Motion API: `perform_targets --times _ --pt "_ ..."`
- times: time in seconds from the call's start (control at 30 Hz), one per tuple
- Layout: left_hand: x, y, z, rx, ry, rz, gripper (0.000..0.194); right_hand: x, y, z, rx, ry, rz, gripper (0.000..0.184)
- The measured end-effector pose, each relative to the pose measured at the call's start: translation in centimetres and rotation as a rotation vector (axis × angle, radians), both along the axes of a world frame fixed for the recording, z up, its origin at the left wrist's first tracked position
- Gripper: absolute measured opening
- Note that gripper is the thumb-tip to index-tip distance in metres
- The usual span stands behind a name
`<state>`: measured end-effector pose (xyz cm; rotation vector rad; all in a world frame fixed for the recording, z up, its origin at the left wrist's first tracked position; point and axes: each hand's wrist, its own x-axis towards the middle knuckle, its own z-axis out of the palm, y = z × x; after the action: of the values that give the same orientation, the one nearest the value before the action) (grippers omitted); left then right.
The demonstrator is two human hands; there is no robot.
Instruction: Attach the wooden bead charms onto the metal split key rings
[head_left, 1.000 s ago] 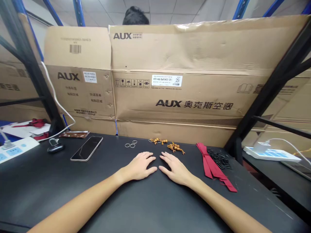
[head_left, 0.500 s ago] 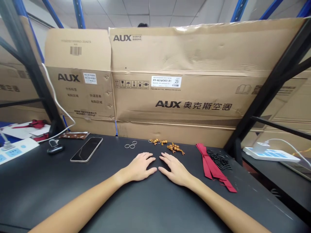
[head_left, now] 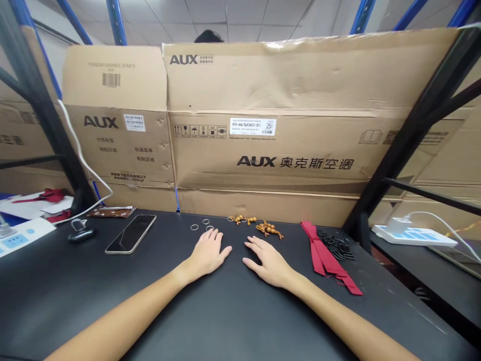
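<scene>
My left hand (head_left: 206,254) lies flat on the black tabletop (head_left: 75,301), its fingertips almost at the small metal rings (head_left: 201,224). One ring sits just beyond the fingers, and I cannot tell whether they touch it. My right hand (head_left: 268,261) rests palm down, empty, just short of two strings of wooden gourd-shaped beads (head_left: 269,229) (head_left: 242,219). To its right lie a folded red ribbon (head_left: 323,258) and a heap of black plastic rings (head_left: 336,245).
A smartphone (head_left: 131,234) lies face up left of my hands. A black clip (head_left: 80,232) and brown packet (head_left: 111,212) lie beyond it. White power strips (head_left: 413,236) (head_left: 18,239) stand at both sides. Large cardboard boxes (head_left: 263,115) stand along the far edge, a person's hair showing above them.
My left hand has slid forward, its fingertips now beside the metal rings. My right hand has barely moved, and the whole view has shifted slightly.
</scene>
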<state>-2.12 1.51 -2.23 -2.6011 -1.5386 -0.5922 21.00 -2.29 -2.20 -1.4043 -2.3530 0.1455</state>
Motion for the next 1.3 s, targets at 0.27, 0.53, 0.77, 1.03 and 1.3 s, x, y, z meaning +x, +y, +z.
perform_targets --times 0.27,0.53,0.77,1.03,1.3 --pt "0.4 -1.3 1.7 0.008 -0.038 -0.416 0.024 1.3 1.3 -0.1 0.216 -0.049 -0.279 0.037" --pt "0.5 -1.4 1.8 0.035 -0.008 -0.448 0.023 2.9 3.1 -0.4 0.279 -0.122 -0.314 0.051" --pt "0.5 -1.6 2.1 0.046 -0.008 -0.481 0.021 2.5 2.3 0.2 0.318 -0.052 -0.234 0.019" --pt "0.4 -1.0 1.1 0.099 -0.075 -0.352 0.027 2.2 2.4 -0.4 0.302 -0.088 -0.169 0.041" --pt "0.6 -1.4 1.9 0.056 -0.059 -0.412 0.024 2.2 2.2 -0.1 0.244 -0.051 -0.095 0.021"
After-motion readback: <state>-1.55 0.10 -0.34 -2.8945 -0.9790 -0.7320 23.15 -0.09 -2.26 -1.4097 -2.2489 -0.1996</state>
